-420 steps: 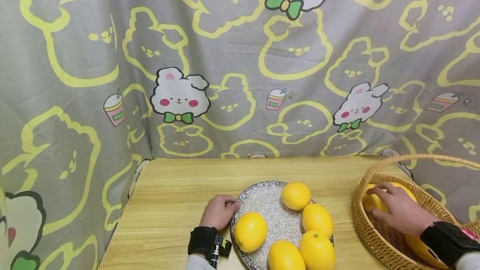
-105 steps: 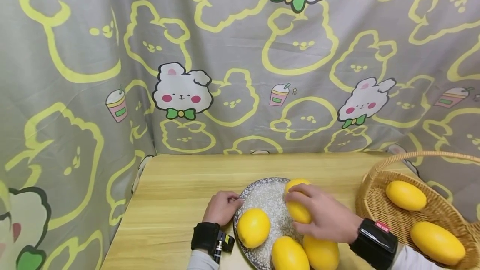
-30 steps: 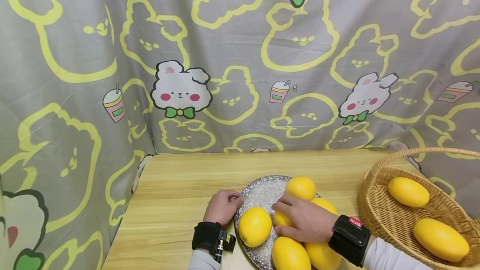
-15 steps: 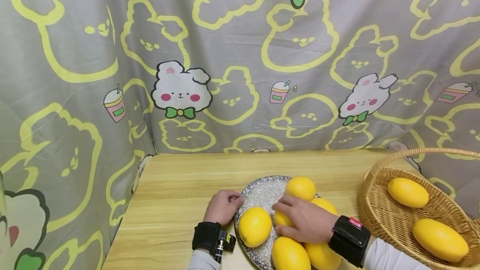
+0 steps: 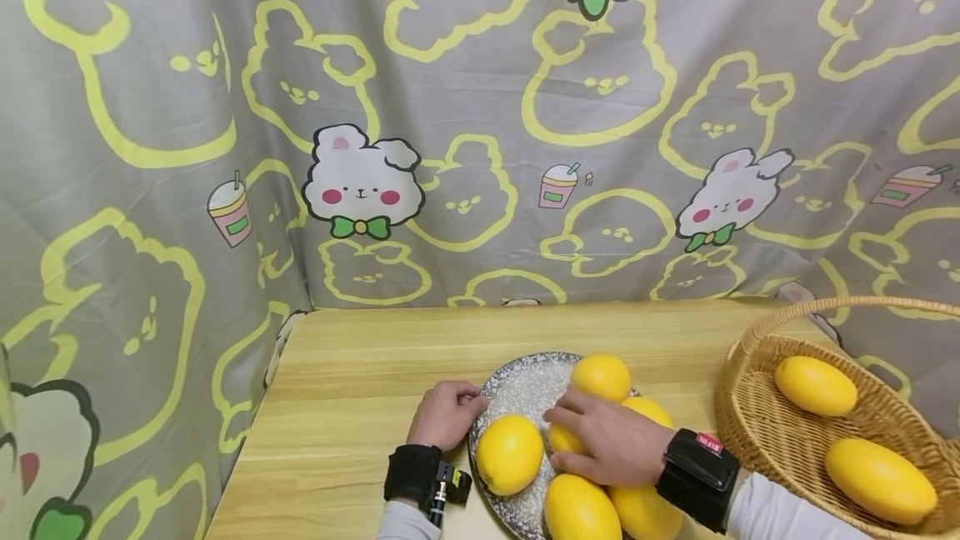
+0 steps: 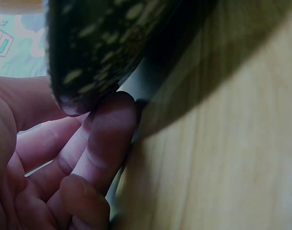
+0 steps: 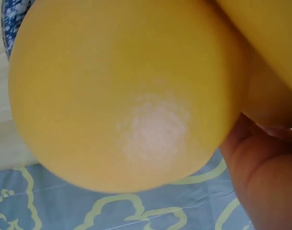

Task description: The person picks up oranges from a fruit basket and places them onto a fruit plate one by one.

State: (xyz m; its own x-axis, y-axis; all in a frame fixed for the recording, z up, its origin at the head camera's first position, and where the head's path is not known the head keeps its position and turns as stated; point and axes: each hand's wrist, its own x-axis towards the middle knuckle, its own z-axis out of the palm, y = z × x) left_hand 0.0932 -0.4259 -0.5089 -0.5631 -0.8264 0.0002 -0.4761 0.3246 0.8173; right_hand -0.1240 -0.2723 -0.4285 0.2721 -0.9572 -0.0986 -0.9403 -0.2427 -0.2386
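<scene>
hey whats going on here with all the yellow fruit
A person sits at a light wooden table. Their left hand grips the rim of a speckled dark round plate, and their right hand rests on one smooth yellow lemon-shaped fruit in the middle of it. Five other yellow fruits lie on the plate, and two lie in a woven wicker basket at the right.

The left hand (image 6: 50, 163) has its curled fingers (image 6: 107, 129) touching the dark speckled plate's (image 6: 103, 43) rim above the wooden table (image 6: 232, 167).
</scene>
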